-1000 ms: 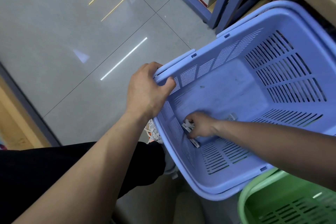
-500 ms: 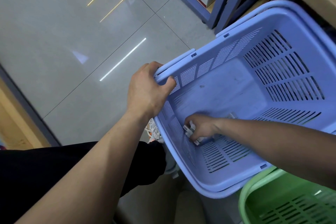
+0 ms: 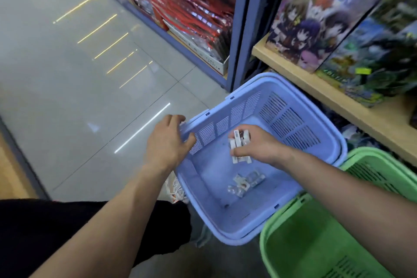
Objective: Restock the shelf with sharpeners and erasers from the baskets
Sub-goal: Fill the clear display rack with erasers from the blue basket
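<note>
A lilac plastic basket [image 3: 320, 124] stands on the floor in front of me. My left hand [image 3: 168, 142] grips its left rim, fingers over the edge. Above the basket's inside, my right hand [image 3: 255, 144] holds a bunch of small white packaged items [image 3: 238, 142]; whether they are erasers or sharpeners I cannot tell. Several more small clear-wrapped packets [image 3: 244, 184] lie loose on the basket's floor. A green basket [image 3: 372, 165] sits to the right, partly under my right forearm.
A wooden shelf [image 3: 316, 79] on the right carries illustrated boxes [image 3: 316, 13]. Red packaged goods [image 3: 191, 7] fill a low blue-framed rack at the back. Grey tiled floor [image 3: 79, 97] stretches to the left. My dark trouser leg [image 3: 67, 232] is at lower left.
My right hand has risen from the basket's bottom corner with a bunch of small packets. The view has tilted up, bringing the shelves into sight. My left hand stays on the rim.
</note>
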